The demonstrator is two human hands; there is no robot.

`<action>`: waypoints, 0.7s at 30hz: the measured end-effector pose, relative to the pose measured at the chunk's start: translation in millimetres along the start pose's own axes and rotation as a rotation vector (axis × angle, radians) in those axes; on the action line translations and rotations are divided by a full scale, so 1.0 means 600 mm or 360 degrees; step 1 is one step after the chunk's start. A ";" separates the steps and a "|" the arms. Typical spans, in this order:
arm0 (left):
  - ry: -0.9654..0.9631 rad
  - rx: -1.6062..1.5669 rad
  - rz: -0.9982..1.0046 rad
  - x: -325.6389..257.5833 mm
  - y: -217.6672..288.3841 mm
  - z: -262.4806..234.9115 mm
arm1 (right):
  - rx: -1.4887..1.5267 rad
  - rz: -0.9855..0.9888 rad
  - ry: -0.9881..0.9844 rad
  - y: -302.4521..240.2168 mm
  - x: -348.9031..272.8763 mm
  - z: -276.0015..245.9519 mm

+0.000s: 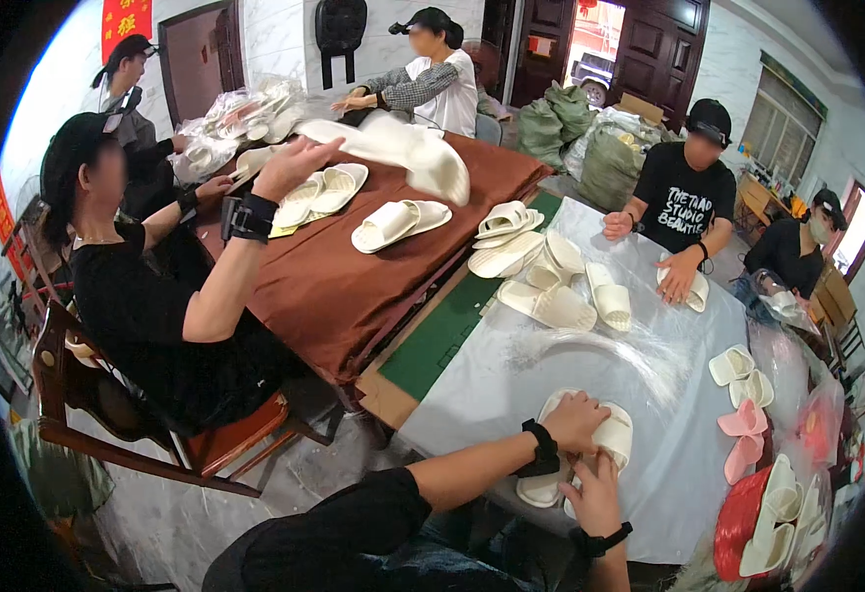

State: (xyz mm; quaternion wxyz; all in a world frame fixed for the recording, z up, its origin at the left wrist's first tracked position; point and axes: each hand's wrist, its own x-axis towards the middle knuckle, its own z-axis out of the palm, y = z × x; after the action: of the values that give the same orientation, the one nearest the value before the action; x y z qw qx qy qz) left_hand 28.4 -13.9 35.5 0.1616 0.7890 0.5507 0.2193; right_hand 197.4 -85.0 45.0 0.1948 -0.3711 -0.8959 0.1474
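A pair of cream slide slippers lies in front of me at the near edge of a table covered in pale plastic. My left hand (573, 422) is laid across the pair, fingers bent down over the strap area; its palm hides most of what it grips. Below it, my right hand (595, 491) holds the near side of the right slipper (614, 436), thumb and fingers closed at its edge. The left slipper (549, 487) shows partly under my left wrist. A bundle of thin clear strands (640, 363) lies just beyond the slippers.
More cream slippers (549, 304) lie farther up the table; pink slippers (743, 439) and a red strand bundle (743, 523) sit along its right edge. A co-worker's hand (684, 271) touches a slipper across from me. At the brown-covered table (354, 316), another person tosses blurred cream slippers (408, 153).
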 end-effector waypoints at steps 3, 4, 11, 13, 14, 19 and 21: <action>0.0069 -0.0067 -0.0078 -0.015 0.009 0.008 | -0.0163 0.0006 0.0025 0.005 0.009 0.017; 0.0066 -0.0069 -0.0085 -0.019 0.011 0.008 | -0.0149 0.0049 -0.0029 0.004 0.013 0.017; 0.0116 -0.0136 -0.0022 -0.032 -0.013 0.012 | -0.0186 0.0006 -0.0039 0.017 0.019 0.047; 0.0195 -0.0364 0.0036 -0.032 -0.026 0.004 | -0.0111 -0.0029 0.0032 0.017 0.026 0.053; 0.0255 -0.0523 0.0028 -0.034 -0.035 -0.002 | -0.0067 -0.0091 0.0097 0.014 0.030 0.053; 0.0685 -0.0343 0.0282 -0.062 -0.105 -0.102 | 0.0130 0.0120 0.0124 -0.004 0.031 0.028; 0.0766 -0.0195 0.0094 -0.071 -0.127 -0.166 | 0.0126 0.0204 0.0213 -0.004 0.017 -0.002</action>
State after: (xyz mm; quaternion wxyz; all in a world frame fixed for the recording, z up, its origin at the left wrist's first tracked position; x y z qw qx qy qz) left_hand -97.3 -26.6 75.1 0.0670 0.7186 0.5356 0.4385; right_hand 189.7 -79.2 49.5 0.2588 -0.4288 -0.8487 0.1699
